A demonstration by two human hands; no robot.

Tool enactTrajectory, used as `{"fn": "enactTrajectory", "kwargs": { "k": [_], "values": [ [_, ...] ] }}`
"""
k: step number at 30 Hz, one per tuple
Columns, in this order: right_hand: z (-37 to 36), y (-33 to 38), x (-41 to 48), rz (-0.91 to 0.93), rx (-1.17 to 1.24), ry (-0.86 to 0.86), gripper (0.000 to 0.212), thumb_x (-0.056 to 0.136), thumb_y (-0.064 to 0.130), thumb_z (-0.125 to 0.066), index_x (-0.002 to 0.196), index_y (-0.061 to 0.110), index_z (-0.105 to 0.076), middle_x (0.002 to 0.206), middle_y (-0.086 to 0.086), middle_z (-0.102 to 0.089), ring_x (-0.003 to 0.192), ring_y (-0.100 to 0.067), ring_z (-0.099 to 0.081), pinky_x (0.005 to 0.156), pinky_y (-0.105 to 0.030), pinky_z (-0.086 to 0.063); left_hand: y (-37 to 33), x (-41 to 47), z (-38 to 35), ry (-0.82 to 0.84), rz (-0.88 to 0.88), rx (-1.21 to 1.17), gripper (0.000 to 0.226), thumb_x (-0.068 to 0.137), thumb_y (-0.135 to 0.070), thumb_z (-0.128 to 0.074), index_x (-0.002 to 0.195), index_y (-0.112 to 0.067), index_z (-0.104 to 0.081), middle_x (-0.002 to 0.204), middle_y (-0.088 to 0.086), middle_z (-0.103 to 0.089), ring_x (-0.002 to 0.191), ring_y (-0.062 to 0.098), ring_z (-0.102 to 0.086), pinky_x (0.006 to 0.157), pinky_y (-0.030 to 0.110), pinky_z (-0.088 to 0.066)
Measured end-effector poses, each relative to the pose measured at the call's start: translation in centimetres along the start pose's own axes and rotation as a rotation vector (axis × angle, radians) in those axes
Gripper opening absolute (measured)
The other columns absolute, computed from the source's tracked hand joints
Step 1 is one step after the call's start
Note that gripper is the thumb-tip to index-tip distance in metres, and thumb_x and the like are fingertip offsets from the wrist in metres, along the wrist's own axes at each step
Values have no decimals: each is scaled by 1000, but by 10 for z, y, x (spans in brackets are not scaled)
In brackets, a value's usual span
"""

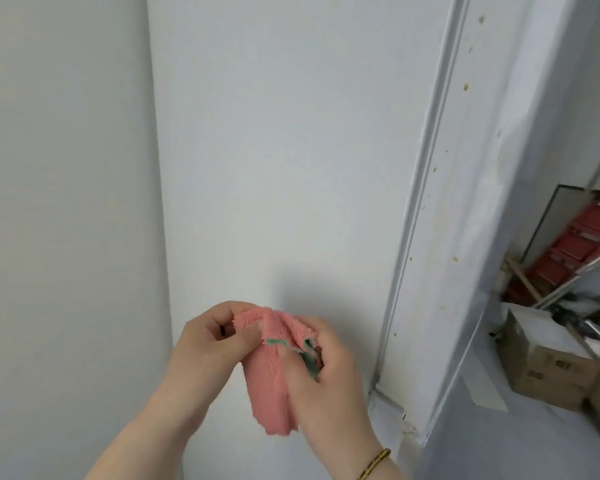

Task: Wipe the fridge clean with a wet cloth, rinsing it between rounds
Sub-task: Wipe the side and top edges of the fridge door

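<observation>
A white fridge side panel (278,150) fills the middle of the view, with its door seal and edge (426,188) running down on the right, dotted with small yellowish spots. In front of the panel, low in the view, both hands hold a fluffy pink cloth (269,379) with a green edge. My left hand (212,341) pinches its upper left corner between thumb and fingers. My right hand (326,368) grips the right side, fingers curled round it. The lower part of the cloth hangs free between the hands.
A white wall (63,202) stands left of the fridge. At the right, past the fridge, cardboard boxes (548,362), red crates (575,244) and leaning sticks clutter the floor. A braided bracelet (374,462) circles my right wrist.
</observation>
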State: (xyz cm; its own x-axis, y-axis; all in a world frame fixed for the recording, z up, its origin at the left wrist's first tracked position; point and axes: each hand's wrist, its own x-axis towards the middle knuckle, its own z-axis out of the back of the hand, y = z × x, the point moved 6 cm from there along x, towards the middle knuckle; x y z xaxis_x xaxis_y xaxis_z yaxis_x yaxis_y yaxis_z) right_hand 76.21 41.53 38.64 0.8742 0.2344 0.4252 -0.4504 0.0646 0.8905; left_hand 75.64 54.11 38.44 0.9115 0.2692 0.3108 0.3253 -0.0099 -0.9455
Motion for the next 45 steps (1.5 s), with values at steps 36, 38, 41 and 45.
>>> {"fn": "enactTrajectory", "kwargs": {
  "k": [36,38,41,45],
  "values": [
    [89,167,36,832,-2185,-368,49,63,22,-62,109,3,-58,97,-10,-67,95,-29,-63,92,-36,-35,-132,58,-80,91,-848,397,65,67,-58,-29,114,-24,-58,128,-26,-26,113,-18,-18,97,21,-26],
    [91,149,30,673,-2214,-412,63,79,34,-39,127,-6,-43,126,-20,-49,123,-36,-41,110,-42,-16,-135,59,-84,87,-877,417,68,70,-57,-28,125,-24,-52,135,-20,-22,121,-15,-14,103,21,-19],
    [91,138,29,593,-2160,-457,69,84,31,-21,141,-6,-9,146,-12,-20,137,-34,-12,116,-43,2,-137,66,-91,119,-897,477,67,74,-58,-23,136,-33,-32,142,-17,-11,129,-11,-4,106,14,-6],
    [96,194,60,693,-2023,-691,62,82,23,-27,137,-5,-21,144,-22,-31,135,-35,-24,114,-43,-4,-149,88,-92,31,-1000,641,59,84,-49,-31,137,-25,-33,143,5,-31,131,14,-20,105,19,-11]
  ]
}}
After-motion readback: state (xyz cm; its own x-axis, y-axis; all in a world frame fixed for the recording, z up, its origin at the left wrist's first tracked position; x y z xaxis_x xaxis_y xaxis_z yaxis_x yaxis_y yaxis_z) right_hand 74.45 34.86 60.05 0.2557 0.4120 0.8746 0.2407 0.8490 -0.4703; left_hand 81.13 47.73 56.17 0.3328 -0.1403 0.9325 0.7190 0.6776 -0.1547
